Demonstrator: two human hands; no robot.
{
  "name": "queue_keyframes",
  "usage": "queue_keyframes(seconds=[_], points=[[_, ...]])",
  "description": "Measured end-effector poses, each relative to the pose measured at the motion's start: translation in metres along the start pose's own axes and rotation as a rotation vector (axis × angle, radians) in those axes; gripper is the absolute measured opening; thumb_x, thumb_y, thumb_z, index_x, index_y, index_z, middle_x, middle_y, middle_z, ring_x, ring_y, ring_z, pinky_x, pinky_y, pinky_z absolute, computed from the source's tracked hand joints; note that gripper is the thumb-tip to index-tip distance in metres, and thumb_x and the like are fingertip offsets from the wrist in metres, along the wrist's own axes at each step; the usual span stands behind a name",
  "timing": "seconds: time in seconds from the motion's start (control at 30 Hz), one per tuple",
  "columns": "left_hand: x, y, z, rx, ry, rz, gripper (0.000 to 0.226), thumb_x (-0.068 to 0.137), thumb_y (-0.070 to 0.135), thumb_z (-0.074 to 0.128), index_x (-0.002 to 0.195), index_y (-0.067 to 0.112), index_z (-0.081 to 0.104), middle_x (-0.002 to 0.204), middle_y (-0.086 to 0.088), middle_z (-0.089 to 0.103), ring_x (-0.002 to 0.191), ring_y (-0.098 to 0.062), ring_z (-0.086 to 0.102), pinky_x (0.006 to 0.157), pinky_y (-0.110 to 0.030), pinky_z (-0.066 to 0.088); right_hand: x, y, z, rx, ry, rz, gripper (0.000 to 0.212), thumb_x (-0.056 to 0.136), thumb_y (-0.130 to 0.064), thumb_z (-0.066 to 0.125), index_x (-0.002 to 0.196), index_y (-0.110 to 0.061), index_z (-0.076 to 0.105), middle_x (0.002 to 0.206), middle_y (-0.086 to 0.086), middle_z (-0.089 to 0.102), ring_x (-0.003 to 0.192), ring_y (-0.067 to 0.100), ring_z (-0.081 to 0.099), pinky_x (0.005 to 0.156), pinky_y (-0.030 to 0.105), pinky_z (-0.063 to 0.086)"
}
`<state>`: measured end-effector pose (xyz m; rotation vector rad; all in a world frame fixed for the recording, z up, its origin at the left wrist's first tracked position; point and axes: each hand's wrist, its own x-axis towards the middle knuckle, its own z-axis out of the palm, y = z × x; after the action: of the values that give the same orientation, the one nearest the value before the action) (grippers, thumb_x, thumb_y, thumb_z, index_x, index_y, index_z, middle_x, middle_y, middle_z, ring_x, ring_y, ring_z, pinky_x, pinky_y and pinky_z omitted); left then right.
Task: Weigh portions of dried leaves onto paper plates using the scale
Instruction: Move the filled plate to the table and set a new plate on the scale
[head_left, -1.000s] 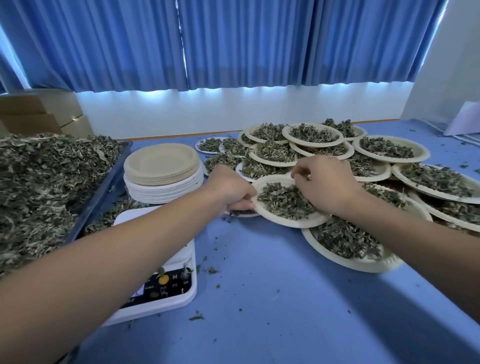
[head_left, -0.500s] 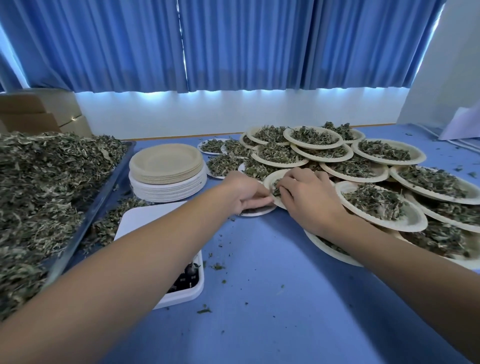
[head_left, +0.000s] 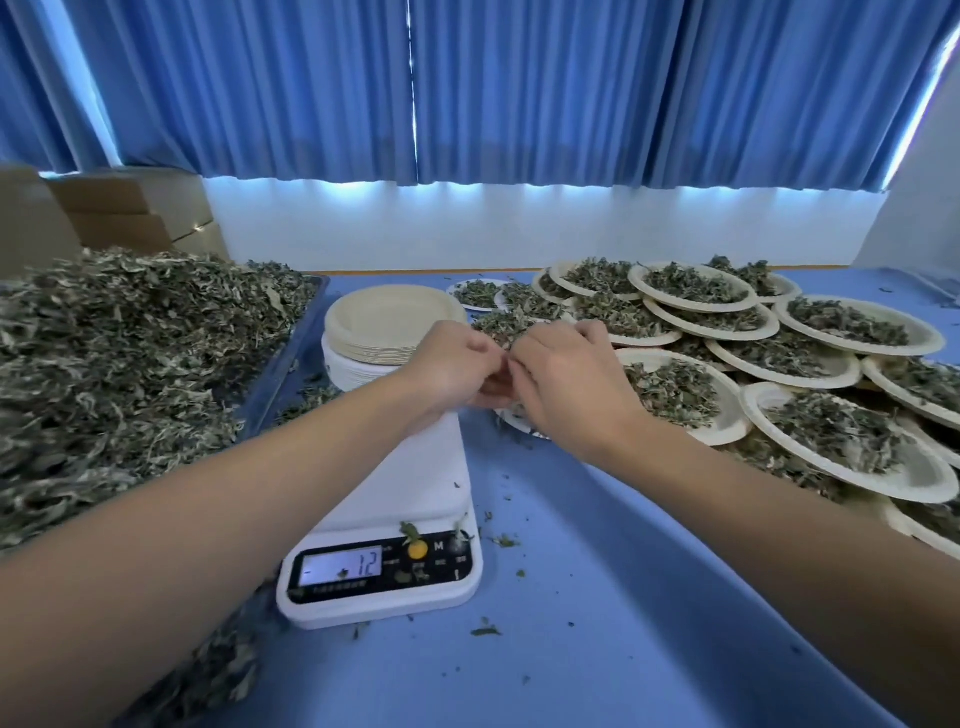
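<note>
While the scale (head_left: 395, 499) sits near the front edge of the desk (head_left: 597, 597) beside the leaf heap (head_left: 114, 364), left hand (head_left: 457, 374) and right hand (head_left: 566, 384) touch above its far end, fingers (head_left: 485, 358) curled, on what I cannot tell.

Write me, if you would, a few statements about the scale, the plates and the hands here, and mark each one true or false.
1. A plate of leaves sits on the scale. False: its platform carries no plate.
2. The scale's display is lit. True.
3. The stack of empty plates stands between the heap of loose leaves and the filled plates. True.
4. The filled plates lie left of the scale. False: they lie to its right.
5. The left hand and right hand are far apart. False: they meet near the scale's far end.
</note>
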<state>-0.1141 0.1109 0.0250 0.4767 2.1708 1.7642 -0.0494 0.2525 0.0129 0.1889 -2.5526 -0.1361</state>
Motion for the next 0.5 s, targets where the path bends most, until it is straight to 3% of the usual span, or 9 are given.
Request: queue_keyframes(seconds=[0.13,0.2,0.33,0.5], points=[[-0.002,-0.001,-0.044,0.017,0.135,0.05,0.019,0.097,-0.006,0.053,0.098,-0.018,0.068,0.081,-0.021,0.068,0.057,-0.019,0.067,0.053,-0.024,0.057,0.035,-0.027,0.009,0.06,-0.009,-0.046,0.03,0.107,-0.028,0.036,0.111,-0.021,0.065,0.113,-0.005,0.063,0.113,0.021,0.055,0.095,0.039,0.033],[0.002,-0.001,-0.066,0.135,0.254,0.134,0.017,0.094,-0.003,0.058,0.091,-0.01,0.073,0.075,-0.016,0.069,0.055,-0.016,0.061,0.05,-0.023,0.052,0.054,-0.039,0.015,0.107,-0.007,-0.07,0.027,0.105,-0.026,0.04,0.111,-0.021,0.066,0.113,-0.003,0.063,0.113,0.023,0.055,0.096,0.042,0.034],[0.009,-0.005,-0.106,0.407,0.394,0.368,0.012,0.089,0.007,0.066,0.084,0.009,0.076,0.07,0.003,0.068,0.063,-0.009,0.058,0.065,-0.026,0.047,0.085,-0.051,0.025,0.197,0.011,-0.117,0.025,0.105,-0.027,0.047,0.117,-0.025,0.069,0.118,-0.005,0.065,0.117,0.021,0.056,0.097,0.04,0.033],[0.017,-0.02,-0.134,0.85,0.242,0.392,0.036,0.098,0.023,0.06,0.133,0.012,0.062,0.115,0.002,0.069,0.11,-0.016,0.063,0.098,-0.032,0.047,0.119,-0.053,0.029,0.092,-0.208,-0.215,0.041,0.105,-0.05,0.038,0.113,-0.029,0.073,0.117,-0.004,0.065,0.112,0.021,0.058,0.099,0.042,0.034]])
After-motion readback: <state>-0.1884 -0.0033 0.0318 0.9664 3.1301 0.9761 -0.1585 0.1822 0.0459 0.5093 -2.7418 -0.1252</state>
